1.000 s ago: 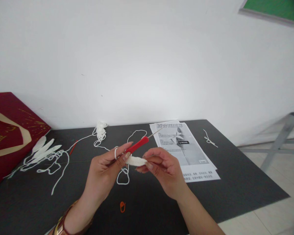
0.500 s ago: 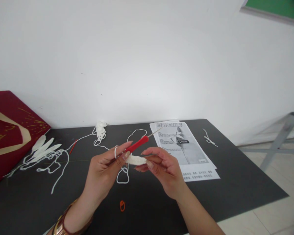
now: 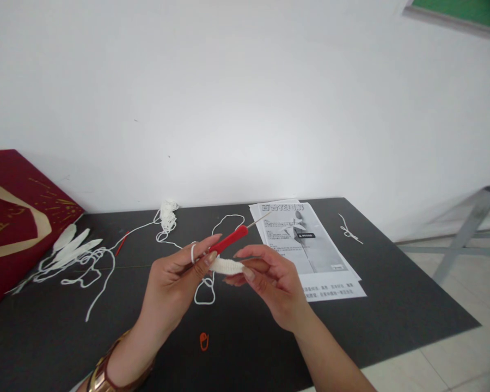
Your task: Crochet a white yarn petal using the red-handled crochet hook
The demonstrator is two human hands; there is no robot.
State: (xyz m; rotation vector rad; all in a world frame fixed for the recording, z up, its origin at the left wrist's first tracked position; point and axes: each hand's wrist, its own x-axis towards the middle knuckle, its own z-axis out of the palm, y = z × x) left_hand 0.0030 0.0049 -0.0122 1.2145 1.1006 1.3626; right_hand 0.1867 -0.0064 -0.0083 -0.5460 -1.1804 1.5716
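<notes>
Between my two hands a small white crochet piece (image 3: 226, 267) is stretched sideways above the table. My left hand (image 3: 175, 277) pinches its left end and also grips a red-handled crochet hook (image 3: 229, 239), whose metal shaft points up and to the right. White yarn loops round a finger of that hand. The thumb and fingers of my right hand (image 3: 275, 283) are closed on the piece's right end. A loop of white yarn (image 3: 204, 302) hangs or lies just below the hands; which one I cannot tell. An orange stitch marker (image 3: 204, 341) lies nearer to me.
On the dark table (image 3: 363, 326), white crocheted petals (image 3: 75, 245) with trailing yarn lie at left beside a red bag (image 3: 20, 218). A thin red stick (image 3: 122, 243) and a yarn heap (image 3: 168, 215) are behind. Printed sheets (image 3: 330, 261) and a yarn scrap (image 3: 348, 231) lie at right.
Almost nothing differs. The crochet piece looks very slightly turned, showing its ridged side a little more, while both hands keep their hold.
</notes>
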